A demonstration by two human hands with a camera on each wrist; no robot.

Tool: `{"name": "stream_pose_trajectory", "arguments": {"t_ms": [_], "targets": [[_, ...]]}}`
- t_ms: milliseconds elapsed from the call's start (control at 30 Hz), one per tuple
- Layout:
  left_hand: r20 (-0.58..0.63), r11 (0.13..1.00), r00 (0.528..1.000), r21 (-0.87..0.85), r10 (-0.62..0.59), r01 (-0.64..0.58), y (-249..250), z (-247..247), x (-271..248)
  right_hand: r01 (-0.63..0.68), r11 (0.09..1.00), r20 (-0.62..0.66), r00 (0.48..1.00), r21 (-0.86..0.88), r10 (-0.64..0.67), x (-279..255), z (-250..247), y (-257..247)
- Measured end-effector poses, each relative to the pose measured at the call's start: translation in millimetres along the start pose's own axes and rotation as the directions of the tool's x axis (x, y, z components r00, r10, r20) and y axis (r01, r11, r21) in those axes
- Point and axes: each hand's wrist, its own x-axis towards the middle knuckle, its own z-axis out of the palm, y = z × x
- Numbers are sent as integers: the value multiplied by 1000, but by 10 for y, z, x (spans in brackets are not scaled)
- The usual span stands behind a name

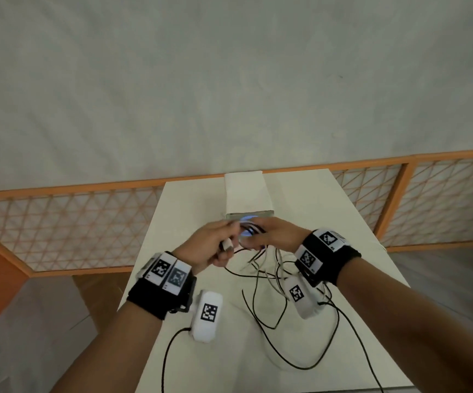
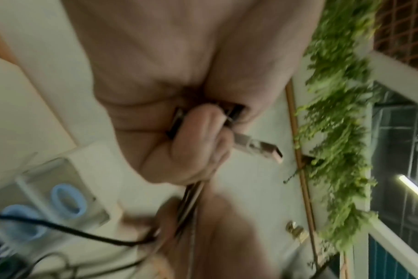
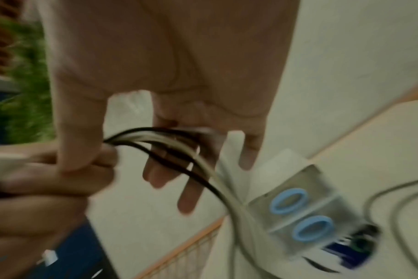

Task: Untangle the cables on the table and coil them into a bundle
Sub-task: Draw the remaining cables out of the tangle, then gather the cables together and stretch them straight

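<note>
Black and white cables (image 1: 266, 275) hang in a tangle from my two hands down onto the white table (image 1: 343, 222). My left hand (image 1: 215, 248) grips several strands (image 2: 191, 194) in a fist, and a USB plug (image 2: 263, 149) sticks out past the fingers. My right hand (image 1: 269, 236) meets it from the right. The strands (image 3: 170, 143) lie across the palm side of its straight fingers (image 3: 189, 196), with the thumb (image 3: 76, 136) beside them against the left hand (image 3: 48, 179). Both wrist views are blurred.
A white box (image 1: 246, 194) with two blue rings (image 3: 301, 215) on its front stands just behind my hands. Loose cable loops (image 1: 309, 361) spread over the near right of the table. An orange lattice railing (image 1: 87, 222) runs beyond the table's far end, with green plants (image 2: 334, 113) nearby.
</note>
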Motion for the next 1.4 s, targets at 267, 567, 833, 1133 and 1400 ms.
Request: {"name": "stream_pose_trajectory", "arguments": {"t_ms": [267, 567, 833, 1133, 1400], "targets": [[-192, 827, 932, -431, 307, -361, 633, -447, -171, -571, 699, -408, 814, -430, 413, -388, -264, 1366], [-335, 997, 941, 59, 58, -40, 14, -528, 94, -169, 961, -794, 541, 220, 277, -311, -1146, 379], [-238, 997, 968, 16, 74, -72, -159, -120, 205, 393, 919, -935, 310, -38, -171, -186, -1373, -554], [-193, 919, 977, 395, 90, -6, -178, -121, 242, -503, 579, -389, 864, -642, 319, -248, -880, 488], [95, 660, 969, 716, 230, -227, 62, 211, 183, 13, 929, 20, 1000, -369, -6, 60, -185, -117]]}}
